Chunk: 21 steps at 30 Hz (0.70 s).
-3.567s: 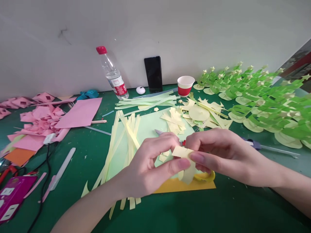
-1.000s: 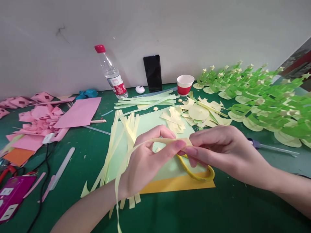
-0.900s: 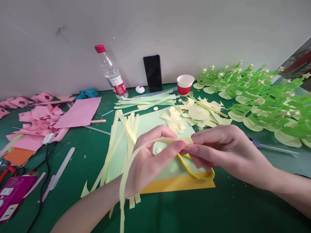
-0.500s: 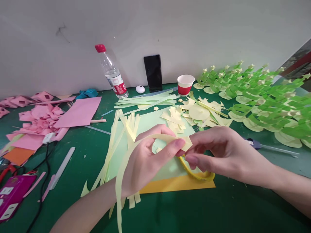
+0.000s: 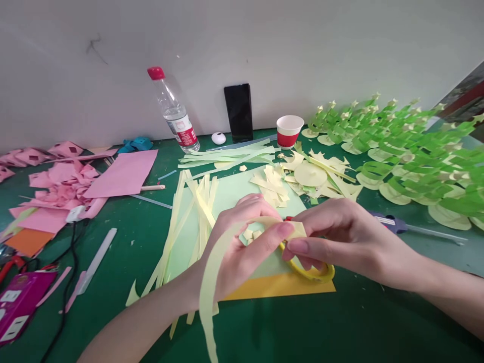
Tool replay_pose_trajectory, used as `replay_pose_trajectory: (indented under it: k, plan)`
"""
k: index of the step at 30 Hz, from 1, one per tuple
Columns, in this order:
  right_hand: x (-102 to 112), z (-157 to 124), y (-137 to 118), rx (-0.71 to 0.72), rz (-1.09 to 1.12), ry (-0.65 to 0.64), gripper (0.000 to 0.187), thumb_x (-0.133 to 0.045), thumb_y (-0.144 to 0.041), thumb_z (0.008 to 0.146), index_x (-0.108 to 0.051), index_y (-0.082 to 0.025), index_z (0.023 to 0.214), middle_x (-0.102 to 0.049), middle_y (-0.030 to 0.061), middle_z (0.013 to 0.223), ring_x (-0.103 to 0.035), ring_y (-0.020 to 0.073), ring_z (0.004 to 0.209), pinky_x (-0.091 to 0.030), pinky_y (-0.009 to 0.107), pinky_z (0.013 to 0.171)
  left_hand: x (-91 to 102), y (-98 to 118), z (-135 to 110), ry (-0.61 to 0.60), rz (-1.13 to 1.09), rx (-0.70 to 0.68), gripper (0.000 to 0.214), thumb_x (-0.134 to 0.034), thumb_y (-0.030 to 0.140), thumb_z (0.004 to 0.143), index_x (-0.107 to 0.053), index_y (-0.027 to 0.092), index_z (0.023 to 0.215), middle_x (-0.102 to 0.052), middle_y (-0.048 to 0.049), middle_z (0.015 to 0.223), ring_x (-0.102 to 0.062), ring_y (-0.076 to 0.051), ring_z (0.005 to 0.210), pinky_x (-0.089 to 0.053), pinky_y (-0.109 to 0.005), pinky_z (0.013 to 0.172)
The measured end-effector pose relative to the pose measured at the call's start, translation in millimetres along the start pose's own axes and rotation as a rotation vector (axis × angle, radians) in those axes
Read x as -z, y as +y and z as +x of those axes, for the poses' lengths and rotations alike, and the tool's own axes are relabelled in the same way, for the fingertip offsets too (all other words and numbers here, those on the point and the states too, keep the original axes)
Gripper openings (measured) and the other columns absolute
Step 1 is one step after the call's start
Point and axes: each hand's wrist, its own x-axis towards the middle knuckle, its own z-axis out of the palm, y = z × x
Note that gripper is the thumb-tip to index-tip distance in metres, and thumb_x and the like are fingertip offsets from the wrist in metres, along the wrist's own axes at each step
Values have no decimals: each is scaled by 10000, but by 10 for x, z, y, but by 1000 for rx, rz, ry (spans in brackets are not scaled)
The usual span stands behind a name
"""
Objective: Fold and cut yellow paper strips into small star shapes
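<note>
A long pale-yellow paper strip (image 5: 212, 267) runs over my left hand (image 5: 242, 242), its loose tail hanging past the wrist. At its far end the strip is folded into a small flat shape (image 5: 298, 230). My left thumb and fingers pinch this folded end. My right hand (image 5: 340, 237) is closed on its other side, thumb and fingertips at the fold. Below my hands lie yellow-handled scissors (image 5: 313, 276), partly hidden, on pale-green paper (image 5: 260, 269). A few small folded paper pieces (image 5: 249, 235) show between my hands.
Loose yellow strips (image 5: 170, 247) lie at the left of the paper. Behind are a bottle (image 5: 181, 126), a phone (image 5: 239, 113) and a paper cup (image 5: 289, 132). Green paper plants (image 5: 408, 151) and a glue gun (image 5: 393, 223) stand or lie right; pink paper (image 5: 121, 174) lies left.
The strip's tail has swung right and curves more widely. The folded end has shifted slightly right, and my right fingers have come closer onto it.
</note>
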Motion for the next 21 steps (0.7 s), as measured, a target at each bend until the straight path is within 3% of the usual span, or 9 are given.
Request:
replay_pose_trajectory:
  k: [4, 8, 13, 18, 21]
  plan:
    - [3, 13, 6, 29, 11, -32, 235, -544, -243, 836, -671, -127, 675, -536, -7, 542, -413, 51, 453, -307, 159, 374, 16, -25, 3, -59, 17, -44, 229, -498, 184, 850, -525, 187, 622, -534, 27, 596, -510, -127, 610, -440, -288, 829]
    - [14, 13, 20, 68, 25, -78, 294, -532, -222, 853, -640, -129, 596, -464, -30, 495, -373, 42, 433, -264, 171, 366, 20, -86, 3, -94, -13, -96, 276, -466, 240, 883, -530, 193, 619, -531, 27, 592, -501, -125, 595, -436, -291, 810]
    - [19, -24, 26, 147, -27, 28, 287, -531, -218, 856, -627, -151, 594, -426, -42, 455, -354, 52, 400, -232, 197, 347, 21, -94, -16, -119, -75, 18, 447, -296, 348, 942, -513, 191, 585, -542, -7, 613, -533, -157, 664, -446, -321, 776]
    - [15, -29, -1, 427, -438, 243, 380, -480, -93, 835, -386, -176, 476, -274, -56, 455, -247, 62, 408, -198, 226, 364, -8, -54, -24, 21, -75, 9, 212, -526, 270, 853, -564, 191, 660, -562, 12, 646, -554, -142, 656, -484, -267, 703]
    - [15, -49, 20, 642, -802, 380, 349, -471, -24, 794, -408, -187, 492, -355, -34, 455, -312, 85, 426, -252, 243, 391, -38, -50, -18, 51, -64, -36, 52, -590, 178, 813, -631, 188, 782, -650, 2, 786, -608, -130, 748, -497, -204, 693]
